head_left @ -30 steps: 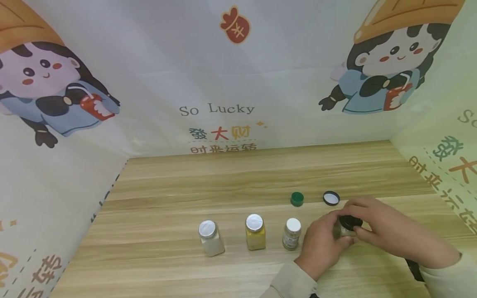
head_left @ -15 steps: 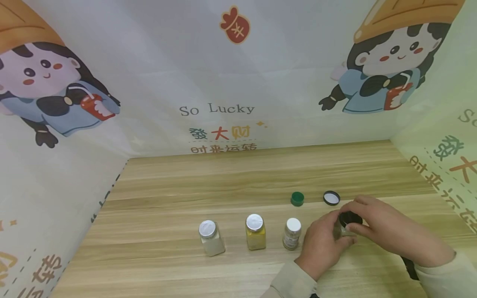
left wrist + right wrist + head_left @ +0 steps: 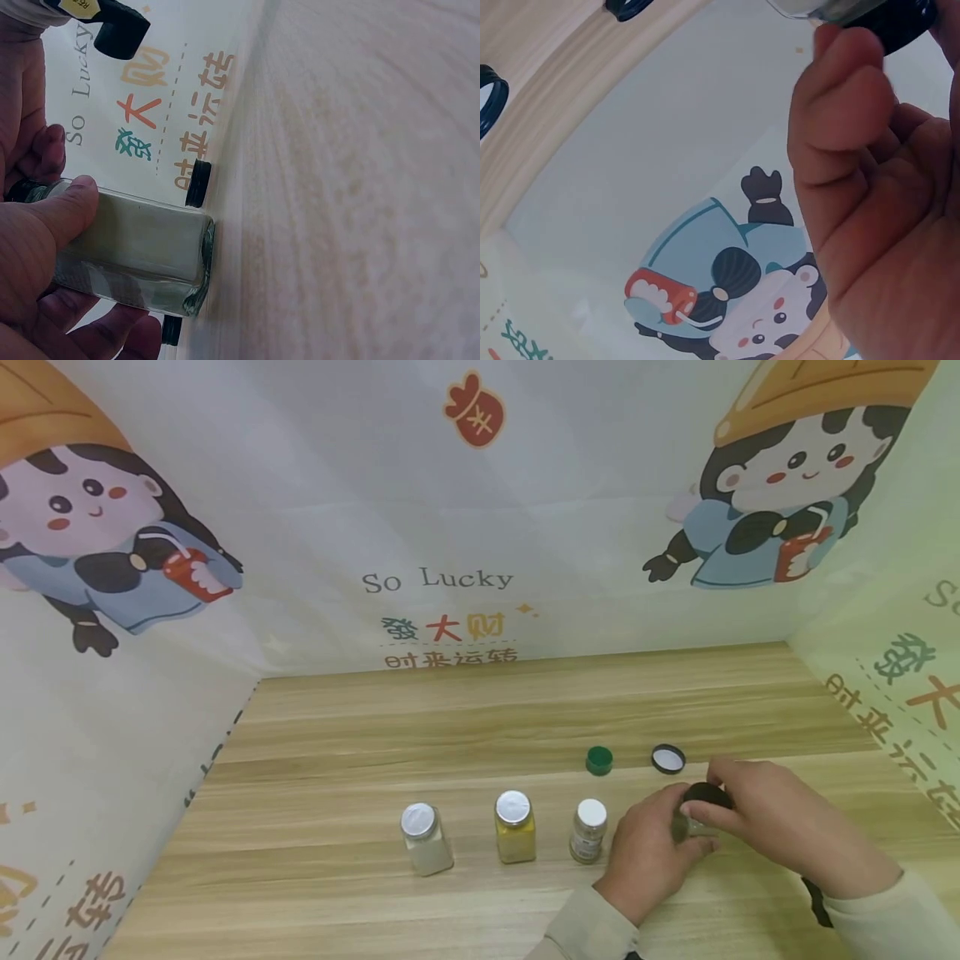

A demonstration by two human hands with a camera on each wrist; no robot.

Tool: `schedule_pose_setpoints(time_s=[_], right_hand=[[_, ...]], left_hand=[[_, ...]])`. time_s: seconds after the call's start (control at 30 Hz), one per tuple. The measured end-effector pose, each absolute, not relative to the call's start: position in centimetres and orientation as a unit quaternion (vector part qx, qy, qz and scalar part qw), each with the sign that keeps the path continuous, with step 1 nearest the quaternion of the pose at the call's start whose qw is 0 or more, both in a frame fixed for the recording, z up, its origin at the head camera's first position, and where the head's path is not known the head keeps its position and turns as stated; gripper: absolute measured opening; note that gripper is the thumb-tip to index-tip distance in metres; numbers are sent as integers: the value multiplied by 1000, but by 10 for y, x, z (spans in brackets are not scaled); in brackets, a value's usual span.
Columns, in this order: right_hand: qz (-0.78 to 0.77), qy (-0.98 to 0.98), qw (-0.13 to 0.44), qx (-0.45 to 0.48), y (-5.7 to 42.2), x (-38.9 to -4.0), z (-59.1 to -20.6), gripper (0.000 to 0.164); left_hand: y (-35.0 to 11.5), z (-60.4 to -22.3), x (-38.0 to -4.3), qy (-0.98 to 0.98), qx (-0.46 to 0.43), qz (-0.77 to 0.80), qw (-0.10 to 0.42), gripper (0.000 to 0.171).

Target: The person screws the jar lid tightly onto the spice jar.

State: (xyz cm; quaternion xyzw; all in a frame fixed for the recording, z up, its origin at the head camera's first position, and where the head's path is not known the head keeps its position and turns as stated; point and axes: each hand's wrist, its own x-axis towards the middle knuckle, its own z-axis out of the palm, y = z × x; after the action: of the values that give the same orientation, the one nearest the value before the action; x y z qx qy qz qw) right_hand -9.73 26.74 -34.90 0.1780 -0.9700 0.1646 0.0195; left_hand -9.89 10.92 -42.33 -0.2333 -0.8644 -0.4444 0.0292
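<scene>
Near the right side of the wooden table, my left hand [image 3: 645, 860] grips a square clear glass jar [image 3: 146, 240], thumb on one side and fingers round the other. Pale contents show through its glass in the left wrist view. My right hand [image 3: 783, 818] pinches the black lid [image 3: 708, 794] at the jar's mouth, with the thumb on the near side. That lid also shows at the top of the right wrist view, between fingers and thumb. Just left of my left hand stands a small labelled bottle [image 3: 587, 835] with a white top.
Two square jars stand further left, one with pale contents [image 3: 429, 847] and one with yellow [image 3: 515, 839], both topped in silver. Behind the hands lie a green cap [image 3: 599, 761] and a black-rimmed lid [image 3: 668, 759], white inside. A printed cloth [image 3: 315, 510] walls the table.
My right hand has turned on the black lid: its thumb has swung leftward across the near side, and the wrist has shifted slightly left. The left hand and jar have stayed in place.
</scene>
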Motion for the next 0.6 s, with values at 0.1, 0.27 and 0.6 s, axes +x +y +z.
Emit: schedule_pose_setpoints(time_s=[0.1, 0.27, 0.6], right_hand=[[165, -970, 21, 176, 269, -95, -350, 34], [160, -959, 45, 229, 273, -92, -346, 44], [138, -952, 16, 274, 276, -93, -346, 37]], left_hand=[[111, -424, -99, -862, -233, -449, 26, 48], [109, -425, -99, -864, -234, -444, 24, 47], [109, -425, -99, -872, -236, -427, 40, 49]])
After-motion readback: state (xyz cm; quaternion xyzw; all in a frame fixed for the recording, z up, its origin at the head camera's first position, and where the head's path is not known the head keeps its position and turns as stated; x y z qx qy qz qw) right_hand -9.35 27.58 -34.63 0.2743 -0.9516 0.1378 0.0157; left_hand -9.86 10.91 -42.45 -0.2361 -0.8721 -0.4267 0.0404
